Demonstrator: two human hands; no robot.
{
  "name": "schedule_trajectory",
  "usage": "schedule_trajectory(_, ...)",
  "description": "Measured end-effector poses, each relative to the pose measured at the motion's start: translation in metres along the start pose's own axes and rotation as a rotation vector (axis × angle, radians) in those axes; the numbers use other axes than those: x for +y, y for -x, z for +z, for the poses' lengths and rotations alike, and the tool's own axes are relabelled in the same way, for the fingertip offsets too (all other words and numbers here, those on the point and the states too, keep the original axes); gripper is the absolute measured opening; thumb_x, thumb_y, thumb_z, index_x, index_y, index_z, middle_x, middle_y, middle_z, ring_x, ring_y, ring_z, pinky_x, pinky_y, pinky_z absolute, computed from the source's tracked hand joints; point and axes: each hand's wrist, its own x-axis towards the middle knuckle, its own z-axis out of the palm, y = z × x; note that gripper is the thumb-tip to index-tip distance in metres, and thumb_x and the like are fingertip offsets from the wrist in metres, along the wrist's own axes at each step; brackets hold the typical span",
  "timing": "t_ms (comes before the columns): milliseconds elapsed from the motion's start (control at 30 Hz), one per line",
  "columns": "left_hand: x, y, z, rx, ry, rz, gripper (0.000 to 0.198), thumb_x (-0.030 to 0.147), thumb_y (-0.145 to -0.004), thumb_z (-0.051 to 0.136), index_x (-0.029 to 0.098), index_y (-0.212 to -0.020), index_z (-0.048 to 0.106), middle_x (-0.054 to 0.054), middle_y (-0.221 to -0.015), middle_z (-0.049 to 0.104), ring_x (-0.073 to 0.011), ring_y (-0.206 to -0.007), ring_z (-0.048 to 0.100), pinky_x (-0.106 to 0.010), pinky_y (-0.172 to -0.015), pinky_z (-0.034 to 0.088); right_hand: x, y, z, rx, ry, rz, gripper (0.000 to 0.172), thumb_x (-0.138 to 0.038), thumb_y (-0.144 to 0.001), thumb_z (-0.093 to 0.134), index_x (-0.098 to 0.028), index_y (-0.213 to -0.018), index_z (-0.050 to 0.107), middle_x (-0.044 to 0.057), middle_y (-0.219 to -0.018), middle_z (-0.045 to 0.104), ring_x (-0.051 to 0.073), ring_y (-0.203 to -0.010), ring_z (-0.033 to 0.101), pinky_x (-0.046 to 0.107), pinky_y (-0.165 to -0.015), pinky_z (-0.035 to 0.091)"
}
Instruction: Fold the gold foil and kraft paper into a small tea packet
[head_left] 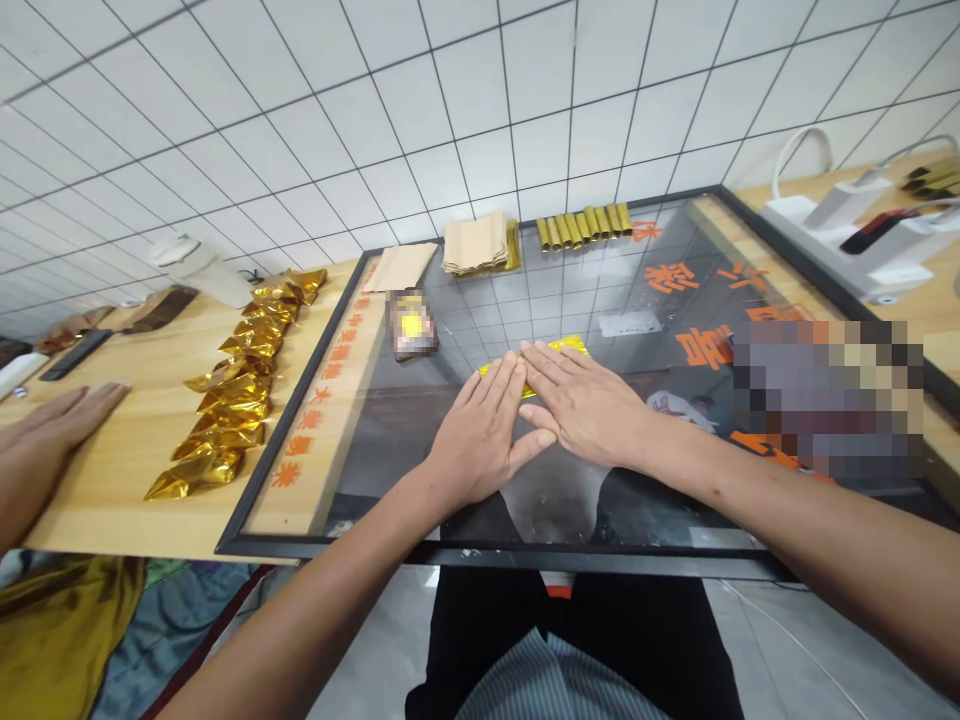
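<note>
My left hand (480, 435) and my right hand (592, 405) lie flat with fingers stretched out, their fingertips meeting over a strip of shiny yellow-gold paper (574, 344). Only the strip's ends and a bit between the hands show; whether it is flat or rolled underneath, I cannot tell. Beneath it is a dark glass panel (465, 325) in a black frame. At its back edge stand several gold paper tubes (585, 228) in a row, beside a stack of brown paper sheets (474, 243) with gold showing at its side.
Folded gold foil pieces (232, 400) line the wooden table on the left. Another person's hand (71, 420) rests beyond them, near a white cup (199, 268). A loose brown sheet (401, 266) and a blurred-out small pack (411, 325) lie left. Right is a power strip (825, 240).
</note>
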Motion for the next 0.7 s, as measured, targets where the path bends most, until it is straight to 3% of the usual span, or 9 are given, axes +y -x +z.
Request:
schedule_trajectory(333,0.0,0.002,0.001,0.039,-0.043,0.024,0.09,0.074,-0.111,0.022,0.007,-0.169,0.037,-0.024,-0.179,0.029,-0.0344,-0.169,0.027,-0.057,-0.136,0.026,0.022,0.01,-0.004,0.018,0.035,0.059,0.077,-0.058,-0.114,0.026,-0.008,-0.172,0.037,0.019,-0.179,0.03,0.033,-0.167,0.029,0.055,-0.137,0.024)
schedule_trajectory(500,0.001,0.002,0.001,0.053,-0.041,0.019,0.085,0.072,-0.112,0.026,0.009,-0.168,0.039,-0.023,-0.179,0.032,-0.0344,-0.169,0.029,-0.057,-0.136,0.028,0.022,0.011,-0.001,0.064,0.041,0.053,0.076,-0.059,-0.115,0.027,-0.012,-0.174,0.033,0.018,-0.179,0.032,0.033,-0.166,0.032,0.056,-0.136,0.026)
schedule_trajectory(700,0.002,0.001,0.0,0.029,-0.026,0.0,0.084,0.07,-0.112,0.028,0.008,-0.167,0.041,-0.023,-0.18,0.029,-0.0338,-0.169,0.027,-0.055,-0.137,0.025,0.02,0.01,-0.006,0.013,0.04,0.078,0.077,-0.059,-0.114,0.027,-0.012,-0.174,0.034,0.017,-0.18,0.029,0.032,-0.167,0.03,0.055,-0.137,0.025)
